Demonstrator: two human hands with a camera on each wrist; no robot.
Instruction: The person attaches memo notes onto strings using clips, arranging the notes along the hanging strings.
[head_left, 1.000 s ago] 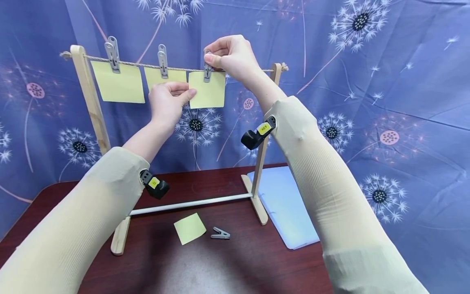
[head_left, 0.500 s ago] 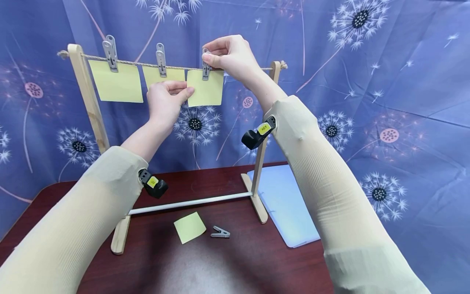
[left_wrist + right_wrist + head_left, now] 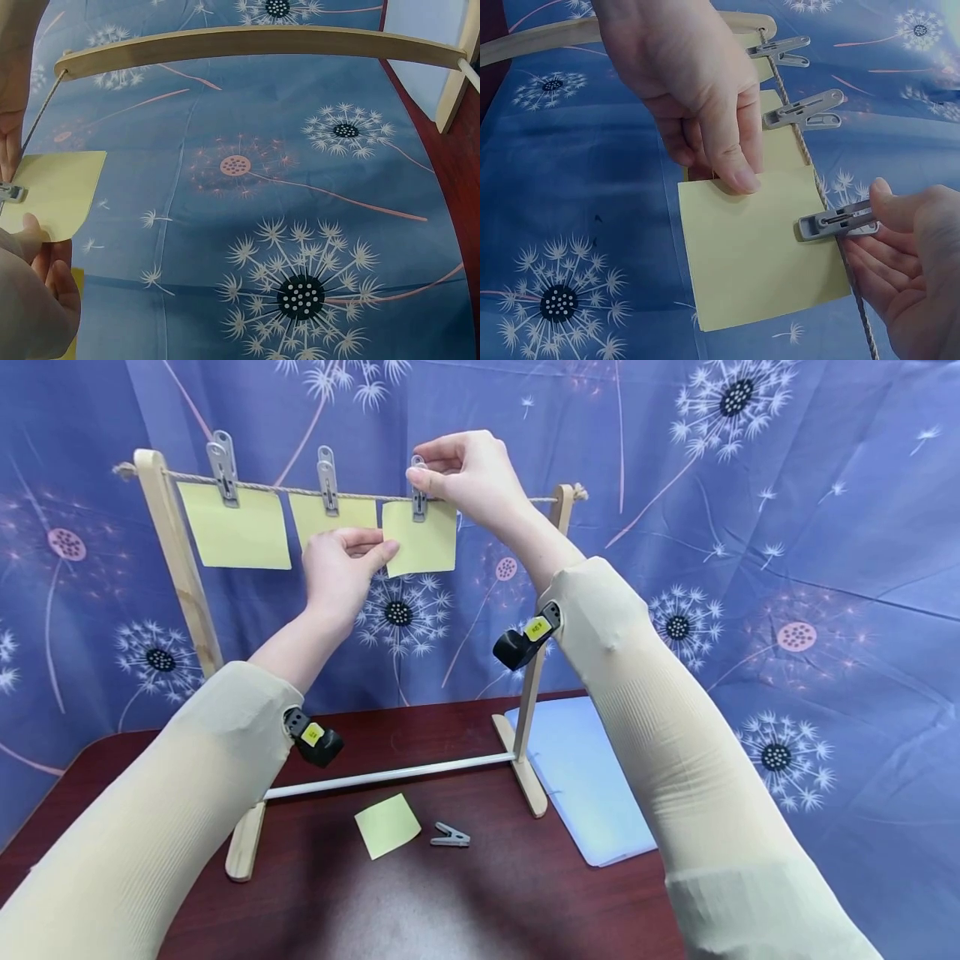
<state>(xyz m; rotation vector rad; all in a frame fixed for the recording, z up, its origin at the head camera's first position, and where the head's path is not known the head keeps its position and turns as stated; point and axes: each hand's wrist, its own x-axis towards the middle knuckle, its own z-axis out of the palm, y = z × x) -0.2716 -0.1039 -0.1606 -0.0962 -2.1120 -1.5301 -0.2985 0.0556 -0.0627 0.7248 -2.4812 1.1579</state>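
A yellow sticky note (image 3: 431, 547) hangs at the rope (image 3: 292, 491), the rightmost of three in the row. My left hand (image 3: 337, 572) pinches its left edge between thumb and fingers. With thumb and fingers my right hand (image 3: 480, 477) grips the handles of a grey clothespin (image 3: 836, 221), whose other end lies over the note's top edge at the rope. To the left, a second note (image 3: 315, 514) and a third note (image 3: 236, 527) hang under clothespins; my left hand partly covers the second one.
The rope runs between two posts of a wooden stand (image 3: 534, 693) with a white crossbar (image 3: 390, 774). On the dark red table lie a loose sticky note (image 3: 387, 825), a grey clothespin (image 3: 450, 835) and a pale blue folder (image 3: 581, 777). A flowered blue curtain (image 3: 675, 485) hangs behind.
Both hands keep their hold on the note and the clothespin. Everything shifts slightly left in the head view; the clothespin's handles look a little more upright.
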